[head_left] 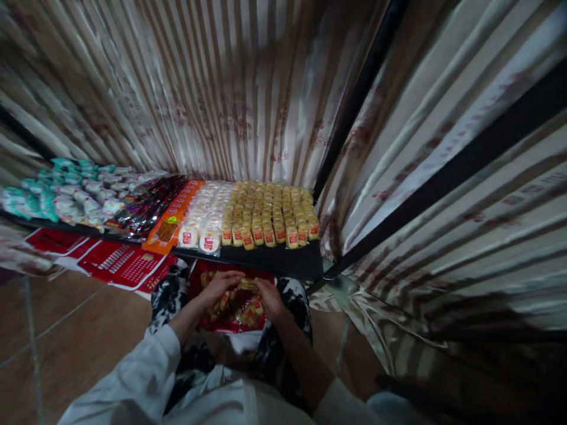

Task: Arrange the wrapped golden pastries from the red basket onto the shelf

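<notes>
A person in a white long-sleeved top looks down at their own two hands, held close together over a red bag (234,313) resting on their lap, just below the front edge of a dark shelf (274,260). The left hand (220,286) curls its fingers over one end of a small golden packet (248,284), and the right hand (269,297) pinches the other end, so the packet sits between both hands right above the open bag. More small packets show inside the bag, though they are too blurred to tell apart.

On the shelf, straight ahead, stand tight rows of yellow packets (270,209) with red labels at the front. To their left lie white wrapped rolls (201,227), then an orange pack (170,221), dark glossy wrappers (148,206) and, at the far left, teal and white packets (66,189). Red printed cards (119,262) hang below the shelf edge on the left (their print is unreadable). Striped, shiny curtain fabric (212,88) surrounds the shelf, and a brown tiled floor (66,342) lies below.
</notes>
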The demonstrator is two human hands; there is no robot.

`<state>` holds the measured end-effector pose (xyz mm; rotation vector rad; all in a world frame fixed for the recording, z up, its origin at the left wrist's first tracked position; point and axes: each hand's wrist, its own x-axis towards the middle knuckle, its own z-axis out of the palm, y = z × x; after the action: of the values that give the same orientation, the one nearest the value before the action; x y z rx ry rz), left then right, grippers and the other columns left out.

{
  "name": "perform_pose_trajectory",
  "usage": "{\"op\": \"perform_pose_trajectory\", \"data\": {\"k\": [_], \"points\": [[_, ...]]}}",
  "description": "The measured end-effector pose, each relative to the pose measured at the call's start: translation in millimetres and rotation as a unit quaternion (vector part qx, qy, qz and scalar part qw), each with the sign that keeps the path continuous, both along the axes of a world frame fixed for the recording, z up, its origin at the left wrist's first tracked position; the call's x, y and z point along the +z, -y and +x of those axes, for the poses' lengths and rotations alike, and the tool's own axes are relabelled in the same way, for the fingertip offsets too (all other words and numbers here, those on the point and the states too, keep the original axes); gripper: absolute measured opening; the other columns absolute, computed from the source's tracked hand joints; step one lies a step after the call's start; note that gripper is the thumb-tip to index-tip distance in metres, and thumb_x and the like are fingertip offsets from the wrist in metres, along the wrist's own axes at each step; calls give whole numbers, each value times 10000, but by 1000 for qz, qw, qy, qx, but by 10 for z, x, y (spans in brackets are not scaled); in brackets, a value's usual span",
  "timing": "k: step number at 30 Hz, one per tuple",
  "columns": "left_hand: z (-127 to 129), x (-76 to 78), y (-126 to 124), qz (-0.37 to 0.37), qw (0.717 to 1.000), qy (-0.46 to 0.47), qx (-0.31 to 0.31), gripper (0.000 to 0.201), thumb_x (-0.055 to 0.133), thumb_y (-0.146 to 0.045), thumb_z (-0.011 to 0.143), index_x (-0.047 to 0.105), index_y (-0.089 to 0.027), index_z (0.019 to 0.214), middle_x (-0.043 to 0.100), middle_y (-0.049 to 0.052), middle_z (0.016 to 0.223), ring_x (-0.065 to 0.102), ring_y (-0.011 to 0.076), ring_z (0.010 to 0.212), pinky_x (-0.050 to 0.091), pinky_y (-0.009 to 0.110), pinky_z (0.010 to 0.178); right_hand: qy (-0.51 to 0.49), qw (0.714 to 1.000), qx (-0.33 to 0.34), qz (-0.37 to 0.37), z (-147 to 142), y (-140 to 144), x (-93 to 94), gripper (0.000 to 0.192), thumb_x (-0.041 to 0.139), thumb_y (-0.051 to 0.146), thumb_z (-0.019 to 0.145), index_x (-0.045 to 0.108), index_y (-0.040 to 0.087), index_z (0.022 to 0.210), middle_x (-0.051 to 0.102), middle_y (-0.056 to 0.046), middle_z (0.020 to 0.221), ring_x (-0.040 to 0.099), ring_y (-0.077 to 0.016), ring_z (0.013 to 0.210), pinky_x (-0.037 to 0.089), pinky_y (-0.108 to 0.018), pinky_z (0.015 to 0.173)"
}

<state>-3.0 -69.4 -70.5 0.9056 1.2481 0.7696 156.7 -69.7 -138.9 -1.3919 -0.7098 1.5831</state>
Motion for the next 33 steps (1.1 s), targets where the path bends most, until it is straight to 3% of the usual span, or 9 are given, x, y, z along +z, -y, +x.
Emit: {"op": "perform_pose_trajectory", "data": {"k": [4, 10, 13, 16, 23, 28, 33], "points": [[101, 147, -17, 47, 998, -9, -33, 472, 739, -316, 592, 644, -132, 1016, 686, 75, 964, 617, 169, 845, 456, 280, 800, -36, 999, 11, -33, 136, 16, 316, 324, 674, 478, 618, 591, 167, 658, 618, 2, 590, 546, -111, 512, 338, -201, 439], [353, 271, -122, 60, 998, -1, -16, 397, 695, -431, 650, 621, -117, 879, 666, 35, 770, 588, 110, 650, 456, 225, 627, -15, 1000, 13, 11, 298, 75, 579, 352, 616, 530, 690, 592, 197, 801, 630, 12, 634, 534, -118, 504, 344, -217, 449], [441, 333, -197, 56, 998, 4, -9, 404, 661, -492, 673, 600, -123, 827, 612, -8, 639, 522, 68, 527, 409, 191, 527, 16, 998, 37, 39, 371, 81, 597, 432, 559, 601, 714, 606, 193, 847, 599, 18, 578, 528, -118, 501, 325, -211, 445], [497, 371, -281, 44, 999, 13, -5, 417, 662, -508, 669, 588, -128, 824, 609, -14, 636, 516, 56, 513, 385, 172, 500, 35, 998, 28, 47, 434, 62, 587, 477, 528, 628, 718, 611, 190, 886, 577, 25, 551, 531, -118, 517, 339, -210, 462], [633, 476, -418, 42, 999, 6, -28, 462, 666, -551, 645, 602, -112, 775, 616, 7, 659, 528, 67, 543, 397, 188, 529, 3, 996, 22, 86, 522, 41, 632, 467, 621, 564, 655, 625, 171, 909, 638, -4, 710, 561, -117, 598, 395, -219, 532], [771, 486, -517, 81, 994, -39, -59, 421, 749, -431, 571, 600, -122, 816, 585, -35, 644, 522, 72, 567, 418, 203, 590, -19, 996, -20, 89, 547, 5, 600, 501, 635, 582, 636, 608, 155, 898, 638, -21, 749, 565, -112, 609, 418, -220, 545], [935, 434, -683, 115, 987, -82, -77, 353, 687, -311, 667, 564, -126, 941, 514, -68, 587, 488, 68, 517, 401, 194, 527, 35, 992, -55, 104, 598, -119, 453, 531, 611, 564, 653, 549, 186, 1021, 631, -25, 756, 582, -138, 613, 445, -242, 525]]}}
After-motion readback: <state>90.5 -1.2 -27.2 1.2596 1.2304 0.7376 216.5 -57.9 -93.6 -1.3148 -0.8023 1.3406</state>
